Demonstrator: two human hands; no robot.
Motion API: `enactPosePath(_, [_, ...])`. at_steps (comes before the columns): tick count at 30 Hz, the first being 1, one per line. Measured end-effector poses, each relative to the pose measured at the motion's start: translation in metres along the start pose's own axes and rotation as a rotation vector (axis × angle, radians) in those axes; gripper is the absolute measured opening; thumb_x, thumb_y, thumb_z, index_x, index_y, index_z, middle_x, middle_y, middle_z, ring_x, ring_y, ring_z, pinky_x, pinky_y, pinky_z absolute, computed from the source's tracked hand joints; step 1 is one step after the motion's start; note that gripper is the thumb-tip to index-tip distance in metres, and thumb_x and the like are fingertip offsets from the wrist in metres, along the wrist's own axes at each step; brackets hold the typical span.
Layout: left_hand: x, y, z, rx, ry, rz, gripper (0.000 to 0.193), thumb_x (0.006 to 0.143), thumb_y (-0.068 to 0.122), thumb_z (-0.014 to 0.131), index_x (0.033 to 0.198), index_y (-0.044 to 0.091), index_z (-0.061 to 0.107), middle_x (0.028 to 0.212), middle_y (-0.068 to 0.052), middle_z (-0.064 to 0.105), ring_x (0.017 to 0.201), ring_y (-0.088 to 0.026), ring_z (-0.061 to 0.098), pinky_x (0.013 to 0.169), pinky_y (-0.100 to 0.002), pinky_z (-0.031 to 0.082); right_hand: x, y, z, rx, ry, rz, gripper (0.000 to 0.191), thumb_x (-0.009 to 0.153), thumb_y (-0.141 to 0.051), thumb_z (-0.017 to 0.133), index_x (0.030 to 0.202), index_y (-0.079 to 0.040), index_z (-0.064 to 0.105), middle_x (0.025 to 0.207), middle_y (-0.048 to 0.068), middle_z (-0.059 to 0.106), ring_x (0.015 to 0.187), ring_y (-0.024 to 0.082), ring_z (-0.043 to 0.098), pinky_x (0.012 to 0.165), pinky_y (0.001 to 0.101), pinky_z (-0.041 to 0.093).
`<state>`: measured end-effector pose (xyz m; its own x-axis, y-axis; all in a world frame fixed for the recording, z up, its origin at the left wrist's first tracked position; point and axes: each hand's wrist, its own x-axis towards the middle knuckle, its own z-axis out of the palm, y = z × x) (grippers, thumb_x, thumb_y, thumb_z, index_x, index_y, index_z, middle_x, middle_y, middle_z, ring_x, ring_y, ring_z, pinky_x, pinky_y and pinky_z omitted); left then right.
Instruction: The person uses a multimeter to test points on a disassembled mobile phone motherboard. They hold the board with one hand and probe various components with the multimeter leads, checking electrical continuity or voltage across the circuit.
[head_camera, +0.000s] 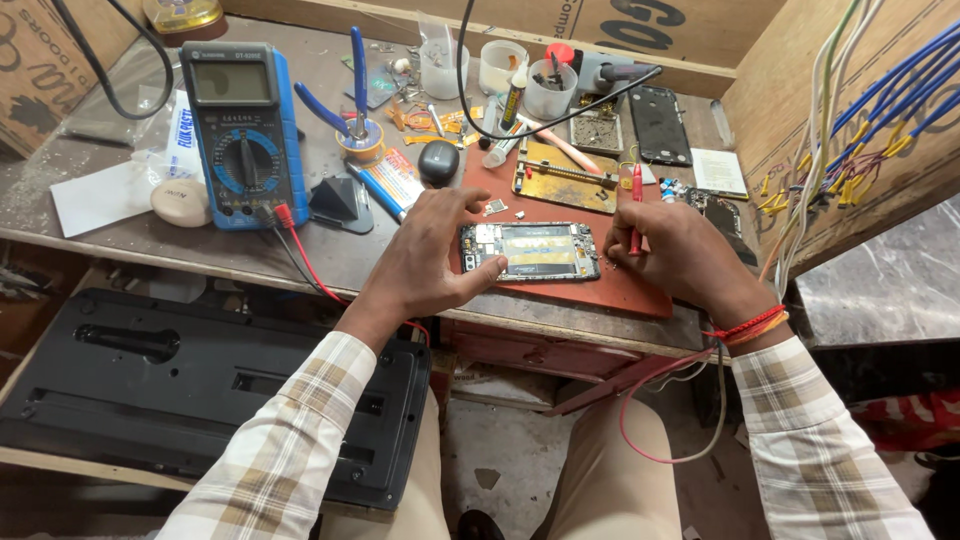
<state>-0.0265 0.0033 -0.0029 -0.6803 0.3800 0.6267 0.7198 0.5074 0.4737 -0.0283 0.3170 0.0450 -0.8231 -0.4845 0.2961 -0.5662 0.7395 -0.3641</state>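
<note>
- On the red work mat (640, 290) at the near middle of the cluttered bench (110, 235) lies an opened phone (530, 250), back cover off, its circuit board and metal shields bare
- Left hand (425, 255) rests at the phone's left end, fingers arched over it and thumb pressed to its near edge, steadying the phone rather than lifting it
- Right hand (680, 255) is clenched around a red test probe (635, 205), held upright like a pen, its tip down at the phone's right end; whether the tip touches the board is too small to tell
- A red lead (300, 250) runs from the blue multimeter (240, 130) at far left toward the hands
- As far as can be judged, the opening-up is done: the phone is stripped, a black phone frame (660, 122) lies at the far right, and small loose parts (495, 207) sit on the mat just beyond the phone
- Probing looks under way; the meter's screen is too faint to tell, and closing the phone up again is left
- Further back stand blue-handled pliers (345, 100), plastic cups (500, 65) and a yellow metal holder (560, 175); blue and white wires (860, 110) hang at far right
</note>
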Motion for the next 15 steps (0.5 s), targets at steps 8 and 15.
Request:
enactPosePath(8, [-0.0001, -0.0009, -0.0018, -0.017, 0.012, -0.026, 0.067, 0.084, 0.038, 0.08, 0.133, 0.001, 0.054, 0.114, -0.016, 0.066, 0.113, -0.034, 0.061, 0.099, -0.045, 0.048, 0.0041, -0.0011, -0.0046, -0.093, -0.009, -0.124, 0.018, 0.075, -0.008, 0.078, 0.081, -0.005, 0.062, 0.078, 0.01, 0.07, 0.075, 0.031, 0.069, 0.065, 0.0422, 0.053])
enactPosePath(15, [-0.0003, -0.0053, -0.0003, -0.018, -0.012, -0.035, 0.066, 0.084, 0.037, 0.079, 0.133, 0.001, 0.054, 0.113, -0.015, 0.066, 0.112, -0.032, 0.062, 0.099, -0.045, 0.049, 0.0052, -0.001, -0.0013, -0.041, -0.014, -0.076, 0.018, 0.077, -0.005, 0.077, 0.083, -0.004, 0.061, 0.077, 0.011, 0.068, 0.071, 0.03, 0.067, 0.063, 0.0414, 0.052])
